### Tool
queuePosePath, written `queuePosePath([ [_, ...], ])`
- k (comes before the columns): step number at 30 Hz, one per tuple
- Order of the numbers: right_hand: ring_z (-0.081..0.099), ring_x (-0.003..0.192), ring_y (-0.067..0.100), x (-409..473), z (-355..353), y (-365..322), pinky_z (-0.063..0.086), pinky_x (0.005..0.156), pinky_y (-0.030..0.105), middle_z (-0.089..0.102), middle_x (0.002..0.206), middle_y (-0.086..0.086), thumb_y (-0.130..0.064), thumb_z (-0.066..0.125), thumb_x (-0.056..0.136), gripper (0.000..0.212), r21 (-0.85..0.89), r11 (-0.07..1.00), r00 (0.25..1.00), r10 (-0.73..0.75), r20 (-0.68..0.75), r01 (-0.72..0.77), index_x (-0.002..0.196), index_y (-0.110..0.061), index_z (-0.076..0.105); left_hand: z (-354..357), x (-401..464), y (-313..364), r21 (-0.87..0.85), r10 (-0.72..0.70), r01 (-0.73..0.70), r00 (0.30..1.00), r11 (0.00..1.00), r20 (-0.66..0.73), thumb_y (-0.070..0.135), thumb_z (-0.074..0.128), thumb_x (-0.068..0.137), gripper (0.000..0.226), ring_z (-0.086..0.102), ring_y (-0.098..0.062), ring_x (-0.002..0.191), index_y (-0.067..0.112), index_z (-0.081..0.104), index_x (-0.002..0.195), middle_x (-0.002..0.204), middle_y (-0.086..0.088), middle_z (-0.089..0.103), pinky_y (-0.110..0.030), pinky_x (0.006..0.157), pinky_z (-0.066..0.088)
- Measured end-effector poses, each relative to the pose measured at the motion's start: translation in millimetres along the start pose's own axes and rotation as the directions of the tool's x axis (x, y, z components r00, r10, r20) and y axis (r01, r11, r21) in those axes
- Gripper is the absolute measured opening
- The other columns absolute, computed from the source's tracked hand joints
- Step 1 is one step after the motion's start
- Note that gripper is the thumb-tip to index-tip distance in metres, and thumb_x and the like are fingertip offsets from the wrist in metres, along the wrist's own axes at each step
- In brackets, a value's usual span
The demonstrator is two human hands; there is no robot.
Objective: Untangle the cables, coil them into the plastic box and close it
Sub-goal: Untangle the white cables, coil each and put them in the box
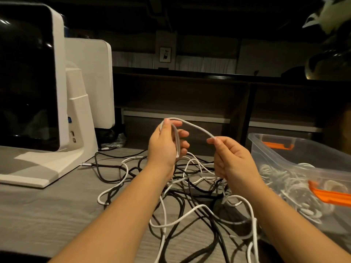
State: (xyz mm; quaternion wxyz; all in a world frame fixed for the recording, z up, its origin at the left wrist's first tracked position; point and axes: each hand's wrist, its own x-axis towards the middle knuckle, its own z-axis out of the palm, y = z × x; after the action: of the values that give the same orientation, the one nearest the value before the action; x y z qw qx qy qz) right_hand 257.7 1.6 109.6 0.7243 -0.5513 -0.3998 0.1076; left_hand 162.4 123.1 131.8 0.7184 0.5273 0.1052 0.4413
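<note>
white cable [193,126] | thin, looped in your left hand [166,143] grip | arcs across to your right hand [228,156] pinch

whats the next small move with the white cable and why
Probably wind another loop: the right hand pinches the white cable and could lay it over the coil in the left hand, since much of it still lies in the tangle.

The grey worktop [47,215] carries a tangle of white and black cables [190,190] at the centre, a white machine [47,111] at 10 o'clock, and a clear plastic box [303,168] at 3 o'clock.
</note>
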Motion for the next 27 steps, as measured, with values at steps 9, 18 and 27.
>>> queuePosePath([
  [9, 0.042, 0.042, 0.001, -2, 12, 12, 0.038, 0.052, 0.025, 0.049, 0.045, -0.01, -0.029, 0.053, 0.1, 0.025, -0.655, 0.756, 0.973, 0.161, 0.166, -0.013, 0.081, -0.024, 0.07, 0, 1, 3, -0.401, -0.135, 0.124, 0.991, 0.908, 0.001, 0.04, 0.035, 0.108, 0.034, 0.076, -0.023, 0.084, 0.021, 0.064, 0.108, 0.073, -0.001, 0.076, -0.036, 0.074, 0.06],
  [18, 0.052, 0.06, 0.014, -9, 10, 4, 0.048, 0.065, 0.031, 0.056, 0.064, 0.0, -0.037, 0.055, 0.097, 0.033, -0.594, 0.804, 0.957, 0.148, 0.251, 0.031, 0.075, -0.013, 0.062, -12, 14, 12, -0.52, -0.171, 0.073, 0.975, 0.851, -0.144, 0.034, 0.039, 0.107, 0.023, 0.035, -0.005, 0.045, 0.028, 0.059, 0.1, 0.075, 0.004, 0.062, -0.017, 0.041, 0.025],
  [27, 0.035, 0.045, 0.011, -4, -4, 1, 0.035, 0.043, 0.022, 0.04, 0.05, -0.003, -0.018, 0.055, 0.098, 0.022, -0.18, 0.983, 1.0, 0.02, -0.016, -0.022, 0.079, -0.009, 0.061, -16, 16, 12, -0.567, -0.231, 0.128, 0.966, 0.814, -0.114, 0.051, 0.033, 0.105, 0.041, 0.029, -0.007, 0.044, 0.024, 0.058, 0.087, 0.066, 0.003, 0.054, -0.019, 0.038, 0.022],
])
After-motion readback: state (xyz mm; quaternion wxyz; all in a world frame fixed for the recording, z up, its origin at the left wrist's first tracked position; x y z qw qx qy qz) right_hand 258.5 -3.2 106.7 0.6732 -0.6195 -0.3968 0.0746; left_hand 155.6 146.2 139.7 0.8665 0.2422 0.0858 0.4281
